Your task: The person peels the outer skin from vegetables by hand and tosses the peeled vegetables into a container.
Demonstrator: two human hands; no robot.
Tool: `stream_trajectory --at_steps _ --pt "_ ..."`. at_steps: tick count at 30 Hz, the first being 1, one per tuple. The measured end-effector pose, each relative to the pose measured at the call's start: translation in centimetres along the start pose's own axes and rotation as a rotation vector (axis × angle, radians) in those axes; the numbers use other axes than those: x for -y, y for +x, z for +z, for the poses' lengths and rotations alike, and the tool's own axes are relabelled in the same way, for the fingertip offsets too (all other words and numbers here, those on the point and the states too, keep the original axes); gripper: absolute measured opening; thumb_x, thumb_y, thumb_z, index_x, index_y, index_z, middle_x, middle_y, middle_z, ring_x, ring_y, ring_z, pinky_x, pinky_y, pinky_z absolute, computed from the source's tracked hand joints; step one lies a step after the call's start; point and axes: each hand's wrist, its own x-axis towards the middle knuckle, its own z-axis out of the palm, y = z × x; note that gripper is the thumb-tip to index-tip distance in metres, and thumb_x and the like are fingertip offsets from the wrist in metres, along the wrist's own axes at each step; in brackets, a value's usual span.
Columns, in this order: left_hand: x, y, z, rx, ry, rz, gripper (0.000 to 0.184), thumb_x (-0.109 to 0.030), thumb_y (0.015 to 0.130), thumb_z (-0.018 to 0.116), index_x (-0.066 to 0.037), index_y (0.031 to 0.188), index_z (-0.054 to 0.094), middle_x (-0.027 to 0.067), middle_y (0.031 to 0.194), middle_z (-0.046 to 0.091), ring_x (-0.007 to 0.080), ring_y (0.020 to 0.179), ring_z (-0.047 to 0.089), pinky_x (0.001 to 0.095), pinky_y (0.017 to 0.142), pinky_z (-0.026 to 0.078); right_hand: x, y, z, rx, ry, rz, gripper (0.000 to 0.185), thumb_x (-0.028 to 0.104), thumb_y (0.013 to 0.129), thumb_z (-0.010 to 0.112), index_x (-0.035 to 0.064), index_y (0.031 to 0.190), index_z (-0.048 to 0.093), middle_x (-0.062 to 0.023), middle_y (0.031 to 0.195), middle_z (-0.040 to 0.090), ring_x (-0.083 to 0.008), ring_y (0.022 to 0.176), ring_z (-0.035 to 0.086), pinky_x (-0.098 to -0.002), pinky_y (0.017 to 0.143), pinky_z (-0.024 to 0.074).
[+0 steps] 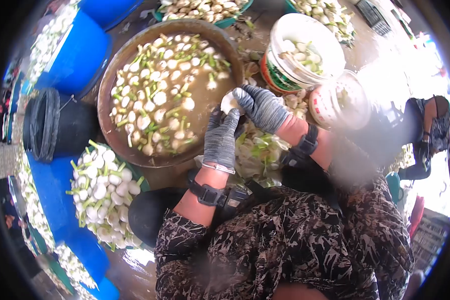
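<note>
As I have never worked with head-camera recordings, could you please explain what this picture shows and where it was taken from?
No robot appears here: you see a person's left hand and right hand, both gloved. The single picture comes from a camera on that person's head, looking forward and down. Together the hands hold one white bulb near a round tub, where many more bulbs sit in murky water. A white bucket stands right of the tub, and a heap of bulbs lies lower left.
</note>
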Motion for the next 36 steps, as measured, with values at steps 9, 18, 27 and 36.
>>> stream_trajectory --at_steps 9,18,27,36 --pt "1.9 -1.2 3.6 0.167 0.069 0.124 0.049 0.000 0.090 0.060 -0.010 0.135 0.044 0.0084 0.127 0.053 0.0190 0.111 0.056 0.0318 0.088 0.055 -1.5 -5.8 -6.7 -0.301 0.123 -0.111 0.019 0.018 0.094 0.058 0.0010 0.101 0.063 -0.0150 0.084 0.066 -0.0274 0.076 0.065 -0.0356 0.069 0.0525" --pt "3.1 -0.3 4.2 0.111 0.375 0.243 0.047 -0.002 0.089 0.062 -0.002 0.133 0.043 0.0099 0.123 0.054 0.0175 0.109 0.055 0.0291 0.090 0.051 -2.3 -5.4 -6.5 -0.286 -0.310 -0.169 0.011 0.017 0.083 0.061 0.0064 0.082 0.061 -0.0148 0.074 0.062 -0.0332 0.070 0.062 -0.0433 0.063 0.0504" --pt "1.7 0.0 3.4 0.389 0.077 0.096 0.046 -0.008 0.093 0.056 -0.006 0.137 0.043 0.0108 0.132 0.048 0.0232 0.117 0.052 0.0398 0.096 0.050 -5.1 -4.6 -6.0 -0.168 0.443 0.169 0.017 0.018 0.084 0.063 0.0023 0.079 0.062 -0.0127 0.067 0.060 -0.0239 0.058 0.049 -0.0376 0.060 0.0453" --pt "-0.1 -1.4 3.6 0.448 -0.248 -0.108 0.046 -0.019 0.094 0.055 -0.003 0.136 0.046 0.0126 0.119 0.060 0.0235 0.102 0.060 0.0398 0.092 0.049 -4.2 -4.9 -8.3 -0.436 -0.097 -0.180 0.013 0.010 0.083 0.068 0.0033 0.093 0.063 -0.0139 0.089 0.066 -0.0303 0.080 0.063 -0.0396 0.069 0.0499"
